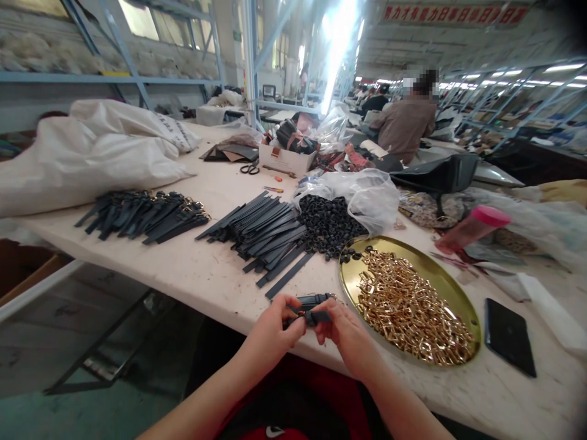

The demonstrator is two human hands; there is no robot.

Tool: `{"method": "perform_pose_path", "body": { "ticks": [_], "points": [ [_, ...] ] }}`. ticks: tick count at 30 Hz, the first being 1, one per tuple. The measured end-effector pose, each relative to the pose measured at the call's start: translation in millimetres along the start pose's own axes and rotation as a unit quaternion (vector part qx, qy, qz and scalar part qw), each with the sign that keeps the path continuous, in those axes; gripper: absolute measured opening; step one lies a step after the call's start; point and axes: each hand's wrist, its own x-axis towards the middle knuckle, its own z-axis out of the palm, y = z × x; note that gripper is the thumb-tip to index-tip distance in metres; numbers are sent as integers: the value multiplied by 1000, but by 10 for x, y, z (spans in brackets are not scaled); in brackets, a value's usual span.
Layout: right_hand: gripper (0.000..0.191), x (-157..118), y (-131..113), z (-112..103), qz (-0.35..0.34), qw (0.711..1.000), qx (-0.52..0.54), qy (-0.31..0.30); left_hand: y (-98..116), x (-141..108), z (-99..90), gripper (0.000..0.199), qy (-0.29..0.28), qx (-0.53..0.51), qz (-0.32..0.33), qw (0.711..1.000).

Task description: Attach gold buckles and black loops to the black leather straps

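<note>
Strap: dark, short, held across both hands [323,316] over the near edge of the table [192,266], left of the tray; gold glint by the left fingertips, likely a buckle; darker band around the middle, probably a loop, too small for me to be sure.
Left hand [276,322]: mine, pinching the strap at the glinting end, thumb against fingers.
Right hand [345,330]: mine, pinching the other side, strap end showing between thumb and fingers.
Handling: I'd let the left pinch anchor and the right do the fine work; strap flat, no twist, or the band may bind.
Band: looks snug, so I'd ease it by its edges, square to the strap, not yank from one side.
Fold: I'd press it firm near the metal so it doesn't spring open.
Elbow room: a few straps with metal [312,299] lie just behind my fingers; I'd work clear of them.
Single strap [290,275]: lying apart, slanting toward my hands.
Strap pile [270,232]: farther back, ends roughly aligned.
Loops [331,227]: heaped right of the pile, a few on the tray.
Tray [349,282]: gold, right of my right hand, heaped with buckles [413,308].
Buckled bundle [144,215]: far left.
Phone [510,337]: right of the tray.
</note>
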Motion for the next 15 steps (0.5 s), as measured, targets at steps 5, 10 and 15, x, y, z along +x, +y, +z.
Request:
{"method": "perform_pose_path", "body": {
  "ticks": [5, 10, 15],
  "points": [
    [29, 23, 26, -14, 128, 984, 105, -64, 64, 23, -37, 21, 20, 116, -17, 993],
    [27, 32, 64, -69, 185, 959, 173, -124, 87, 55, -39, 19, 32, 220, -37, 974],
    [27, 41, 47, -102, 104, 982, 131, -88, 74, 60, -1, 15, -4, 110, -28, 994]
  ]
}}
